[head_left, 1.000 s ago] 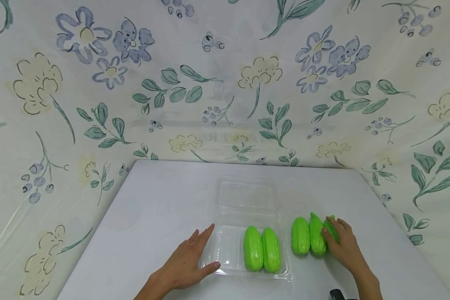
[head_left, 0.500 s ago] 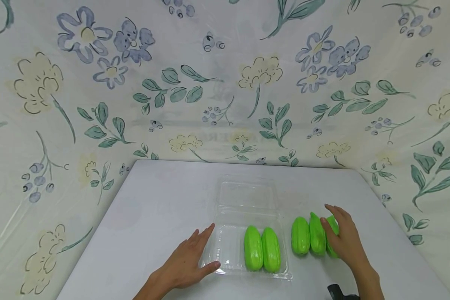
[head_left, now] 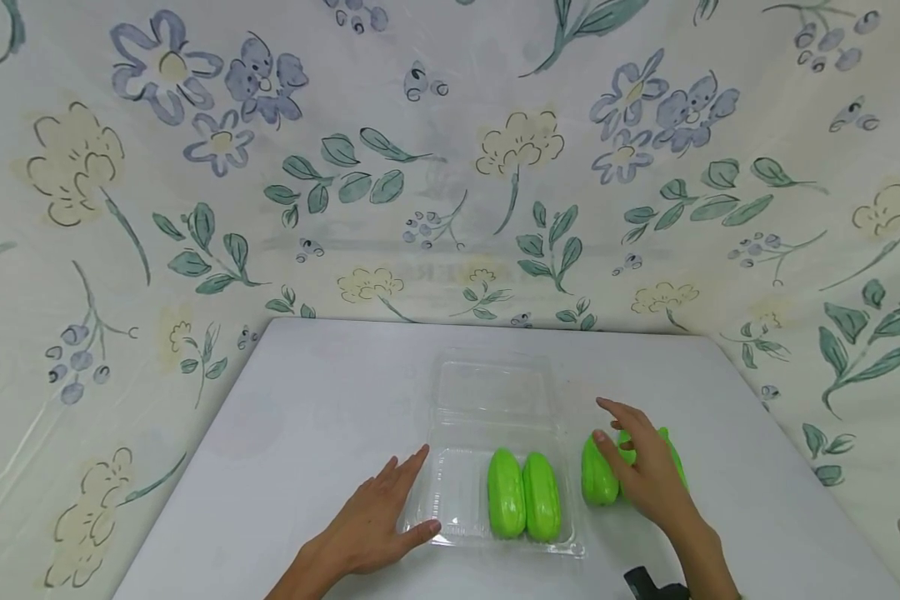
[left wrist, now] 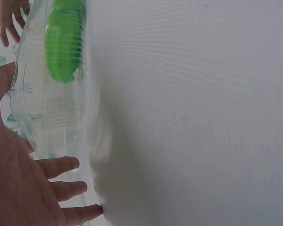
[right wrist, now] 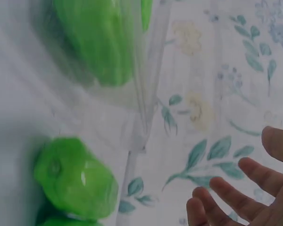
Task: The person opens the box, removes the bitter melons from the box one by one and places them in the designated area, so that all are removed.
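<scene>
A clear plastic clamshell container point(head_left: 453, 493) lies on the table with its lid point(head_left: 492, 387) folded back. Two glossy green cucumber-like vegetables point(head_left: 506, 493) lie side by side in its right half. My left hand point(head_left: 371, 521) rests at the container's left edge, fingers straight and spread, thumb at the near corner. Right of the container, three more green vegetables point(head_left: 598, 481) lie in a row, partly hidden by my right hand point(head_left: 648, 475). That hand hovers over them with fingers loosely extended and nothing in it; the right wrist view shows its fingers point(right wrist: 233, 195) apart from the green vegetable point(right wrist: 75, 176).
The white table point(head_left: 330, 392) ends at a floral-patterned curtain point(head_left: 435, 183) behind and on both sides. A black piece of wrist gear point(head_left: 648, 585) shows beside my right wrist.
My right hand has let go of the rightmost green vegetable, lifted, and moved left over the row. The left hand and the container have stayed where they were.
</scene>
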The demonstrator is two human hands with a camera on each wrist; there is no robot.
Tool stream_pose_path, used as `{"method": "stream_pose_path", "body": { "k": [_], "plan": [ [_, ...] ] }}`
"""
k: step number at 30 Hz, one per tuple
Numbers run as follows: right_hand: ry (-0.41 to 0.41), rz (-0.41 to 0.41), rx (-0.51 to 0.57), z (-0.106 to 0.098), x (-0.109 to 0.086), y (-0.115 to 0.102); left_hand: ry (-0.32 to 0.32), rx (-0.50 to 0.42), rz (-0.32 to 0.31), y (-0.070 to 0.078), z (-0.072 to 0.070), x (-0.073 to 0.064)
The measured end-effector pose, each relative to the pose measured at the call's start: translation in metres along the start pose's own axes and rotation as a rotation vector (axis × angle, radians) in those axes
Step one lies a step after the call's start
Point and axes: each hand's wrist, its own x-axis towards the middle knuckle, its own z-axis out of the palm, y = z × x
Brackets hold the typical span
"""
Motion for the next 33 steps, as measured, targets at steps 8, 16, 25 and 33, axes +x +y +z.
{"method": "stream_pose_path", "body": {
  "k": [8,16,25,33],
  "plan": [
    [-0.141,-0.061,0.114,0.028,-0.004,-0.022,0.002,0.006,-0.003,0.001,-0.001,0.000],
    [-0.249,-0.040,0.161,0.047,-0.008,-0.027,0.003,0.000,-0.012,0.001,0.000,0.000],
    [-0.344,-0.029,0.158,0.057,-0.010,-0.033,0.015,-0.003,-0.004,0.000,0.001,-0.001],
    [-0.376,-0.018,0.087,0.065,-0.010,-0.038,0.005,-0.002,-0.011,0.000,0.001,0.000]
  ]
}}
